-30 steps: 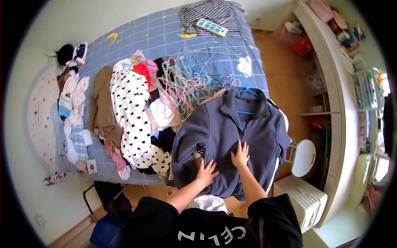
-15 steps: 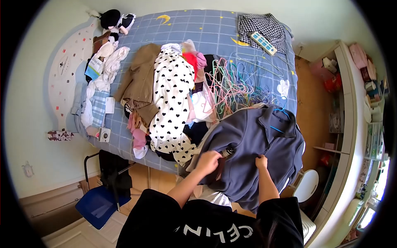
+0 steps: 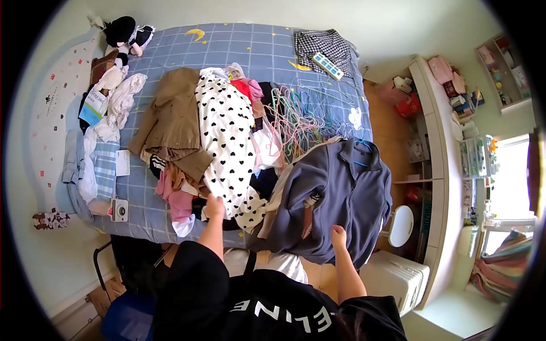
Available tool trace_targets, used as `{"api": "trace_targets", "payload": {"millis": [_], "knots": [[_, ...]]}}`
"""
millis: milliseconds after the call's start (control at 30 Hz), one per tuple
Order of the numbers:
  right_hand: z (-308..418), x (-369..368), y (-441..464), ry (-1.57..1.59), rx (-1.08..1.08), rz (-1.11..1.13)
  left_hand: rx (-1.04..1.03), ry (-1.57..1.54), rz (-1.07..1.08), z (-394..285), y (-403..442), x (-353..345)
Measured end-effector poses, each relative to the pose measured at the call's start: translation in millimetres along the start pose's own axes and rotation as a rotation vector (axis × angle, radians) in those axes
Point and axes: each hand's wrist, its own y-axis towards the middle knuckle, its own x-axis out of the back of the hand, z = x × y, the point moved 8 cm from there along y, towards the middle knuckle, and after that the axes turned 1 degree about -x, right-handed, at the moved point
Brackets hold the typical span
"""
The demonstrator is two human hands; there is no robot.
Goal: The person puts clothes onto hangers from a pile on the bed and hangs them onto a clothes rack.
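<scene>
My left hand [image 3: 215, 208] is closed at the lower left edge of a white garment with black hearts [image 3: 227, 142]; what its fingers hold, if anything, is hidden. Over the front of a dark grey zip jacket [image 3: 358, 199], my right hand [image 3: 339, 234] is closed too, its fingertips out of sight. The jacket lies on other clothes at the bed's near right edge, with a blue hanger [image 3: 360, 163] in its collar. A brown jacket [image 3: 176, 113] lies left of the heart garment. Tangled pastel hangers [image 3: 296, 122] lie between the heart garment and the grey jacket.
A blue checked bed [image 3: 244, 42] fills the middle. At its far right lie checkered cloth [image 3: 324, 45] and a white and blue case [image 3: 328, 66]. Small clothes and a doll [image 3: 120, 31] line the left side. A white suitcase [image 3: 392, 278] and stool [image 3: 401, 226] stand at right.
My left hand has moved left from the grey jacket to the heart garment. My right hand, spread flat one second ago, is now closed. The camera view has shifted.
</scene>
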Motion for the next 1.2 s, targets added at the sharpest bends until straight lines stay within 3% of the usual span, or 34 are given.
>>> {"api": "trace_targets", "payload": {"millis": [67, 100, 167, 200, 267, 300, 333, 400, 433, 467, 500, 533, 600, 633, 667, 767, 800, 867, 967, 1033, 1100, 1133, 1200], "knots": [[-8, -16, -14, 0.052, 0.038, -0.021, -0.256, -0.357, 0.089, -24, -10, -18], [-9, -32, -19, 0.076, -0.004, 0.034, -0.242, -0.589, 0.225, -29, -19, -37], [39, -76, -49, 0.269, -0.140, 0.184, -0.136, -0.664, 0.666, -72, -78, -20], [67, -102, -66, 0.373, -0.202, 0.277, -0.304, -0.820, 0.891, -89, -105, -12], [135, -150, -99, 0.543, -0.322, 0.469, -0.427, -0.667, 1.096, -109, -157, 36], [166, -182, -116, 0.713, -0.384, 0.657, -0.523, -0.821, 1.167, -116, -182, 63], [196, -209, -129, 0.884, -0.444, 0.850, -0.577, -0.643, 1.318, -107, -201, 75], [249, -252, -132, 1.024, -0.277, 1.343, -0.734, -0.314, 1.533, -80, -234, 99], [281, -256, -142, 1.041, -0.311, 1.237, -0.585, -0.104, 1.736, -63, -251, 117], [318, -258, -162, 1.055, -0.345, 1.131, -0.787, 0.151, 1.713, -40, -254, 111], [337, -266, -164, 1.087, -0.350, 0.973, -0.774, 0.172, 1.654, -19, -249, 108], [334, -278, -163, 0.998, -0.496, 0.876, -0.758, 0.190, 1.597, 3, -243, 105], [335, -309, -159, 0.841, -0.464, 0.977, -0.771, 0.109, 1.478, 40, -218, 87], [355, -298, -174, 0.853, -0.395, 0.901, -0.759, -0.025, 1.434, 52, -205, 85], [364, -290, -187, 0.824, -0.349, 0.897, -0.709, -0.036, 1.386, 75, -186, 66], [358, -276, -209, 0.742, -0.218, 0.897, -0.148, -0.608, 1.096, 87, -132, 77], [364, -259, -232, 0.684, -0.153, 0.957, 0.086, -0.854, 1.005, 71, -123, 105], [355, -232, -263, 0.596, -0.085, 1.000, 0.154, -1.213, 0.930, 61, -96, 108], [334, -203, -310, 0.313, -0.017, 1.288, 0.313, -1.529, 1.152, 20, -96, 106], [316, -191, -326, 0.088, 0.126, 1.406, 0.366, -1.642, 1.270, -11, -101, 102], [304, -179, -339, -0.055, 0.220, 1.452, 0.309, -1.444, 1.095, -29, -103, 93], [288, -176, -333, -0.176, 0.227, 1.390, 0.234, -1.445, 0.954, -30, -94, 76], [279, -162, -318, -0.306, 0.382, 1.200, 0.254, -1.402, 1.053, -36, -95, 53]]}}
